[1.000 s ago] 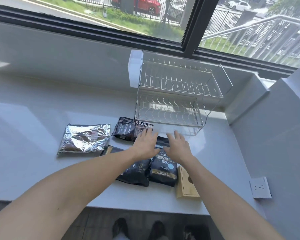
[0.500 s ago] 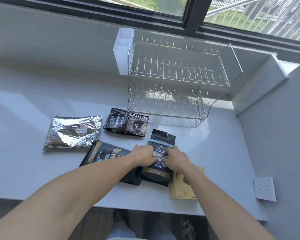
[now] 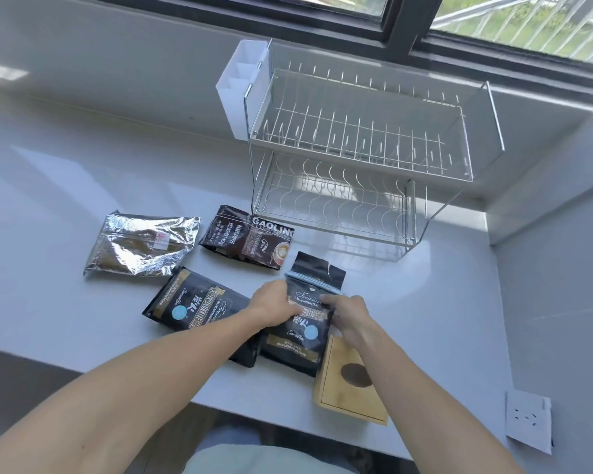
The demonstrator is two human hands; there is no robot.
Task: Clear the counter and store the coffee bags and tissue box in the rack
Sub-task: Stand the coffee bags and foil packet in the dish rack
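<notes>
Nearest me, at the front edge of the tabletop, lies the wooden tissue box, flat, with its dark oval opening facing up. One corner of the Blue Mountain bag overlaps its left side. That bag is the one I am working on: my left hand has its fingers curled over the bag's left edge, and my right hand is closed on the right edge just below the blue zip strip. Both grips look firm, though I cannot tell whether the bag has left the surface yet.

Just left of it, touching, lies a second dark bag with the same label, partly under my left forearm. Further back sit the foil bag and, to its right, the Gaolin coffee bag, its top corner right at the foot of the rack.

The rack stands beyond all of them against the wall below the window, two wire tiers with a white plastic cutlery holder hooked on its left end. Both tiers are bare.

So I judge the task barely begun: nothing is stored, and four bags and the tissue box are all left to move. This bag seems the first to go in.
</notes>
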